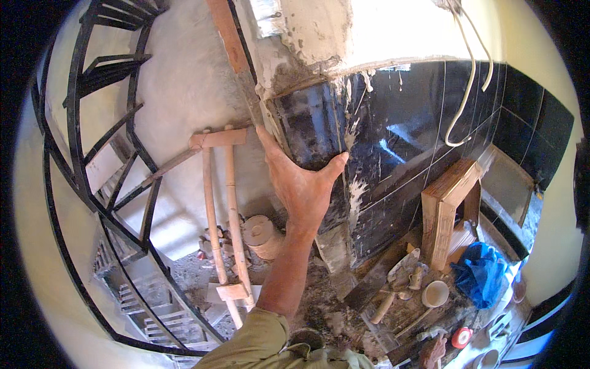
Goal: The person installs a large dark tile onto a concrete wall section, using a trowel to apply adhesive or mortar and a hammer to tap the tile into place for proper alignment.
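Observation:
My left hand (299,184) reaches up against the wall, with its thumb and fingers spread across a narrow glossy black tile (309,126). The fingers lie along the tile's left edge, beside the wall corner, while the thumb presses near its right edge; most fingertips are hidden. Smears of pale mortar (356,197) run down the joint to the right of the thumb. Larger black tiles (399,123) cover the wall beyond that joint. My right hand does not show.
A wooden ladder (230,203) leans at left, near a black metal stair railing (77,111). On the cluttered counter at right are a cup (435,294), a blue plastic bag (482,273), a red tape measure (461,337) and a brown box-like frame (439,215). A looped cable (470,92) hangs above.

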`<state>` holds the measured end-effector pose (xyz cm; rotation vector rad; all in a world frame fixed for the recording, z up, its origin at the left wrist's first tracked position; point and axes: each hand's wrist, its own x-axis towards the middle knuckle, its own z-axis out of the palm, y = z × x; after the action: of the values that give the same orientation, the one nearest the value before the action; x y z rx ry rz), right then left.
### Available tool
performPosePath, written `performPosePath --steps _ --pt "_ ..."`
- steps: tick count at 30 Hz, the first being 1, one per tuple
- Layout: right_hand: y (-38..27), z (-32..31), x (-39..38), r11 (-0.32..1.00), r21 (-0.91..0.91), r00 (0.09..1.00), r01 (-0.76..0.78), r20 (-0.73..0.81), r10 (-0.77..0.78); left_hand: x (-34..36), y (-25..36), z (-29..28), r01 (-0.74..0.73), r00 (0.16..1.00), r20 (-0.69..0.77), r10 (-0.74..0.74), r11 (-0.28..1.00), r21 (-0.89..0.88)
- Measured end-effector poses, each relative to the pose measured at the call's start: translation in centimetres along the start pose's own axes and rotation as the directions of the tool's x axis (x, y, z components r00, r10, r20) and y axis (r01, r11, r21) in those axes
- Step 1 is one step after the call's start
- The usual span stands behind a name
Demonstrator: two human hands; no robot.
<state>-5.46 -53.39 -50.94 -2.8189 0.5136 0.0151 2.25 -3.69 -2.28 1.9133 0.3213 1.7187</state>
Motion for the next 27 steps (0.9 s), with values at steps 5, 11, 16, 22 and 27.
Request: performPosePath --steps 5,11,16,22,27 --pt "-1.0 -1.8 -0.6 1.0 0.01 1.0 0.012 -0.026 -0.012 1.1 0.9 -0.3 0.068 0.997 0.032 -0.066 0.994 -0.081" --pt "-1.3 -2.6 -0.8 0.999 0.006 0.998 0.031 -0.045 -0.031 1.7 1.8 -0.7 0.08 0.997 0.02 -0.081 0.997 0.016" --pt "-1.4 -3.2 -1.3 0.999 -0.002 0.998 0.032 -0.058 -0.032 1.8 1.9 -0.7 0.103 0.995 0.006 -0.103 0.995 -0.014" --pt "-0.9 -3.6 -1.8 0.999 0.011 0.995 0.051 -0.081 -0.05 2.1 2.5 -1.3 0.148 0.988 0.044 -0.146 0.988 -0.046" --pt "-0.4 -4.2 -2.3 0.994 0.037 0.989 0.098 -0.116 -0.094 2.2 3.1 -1.1 0.127 0.992 -0.025 -0.125 0.989 0.072"
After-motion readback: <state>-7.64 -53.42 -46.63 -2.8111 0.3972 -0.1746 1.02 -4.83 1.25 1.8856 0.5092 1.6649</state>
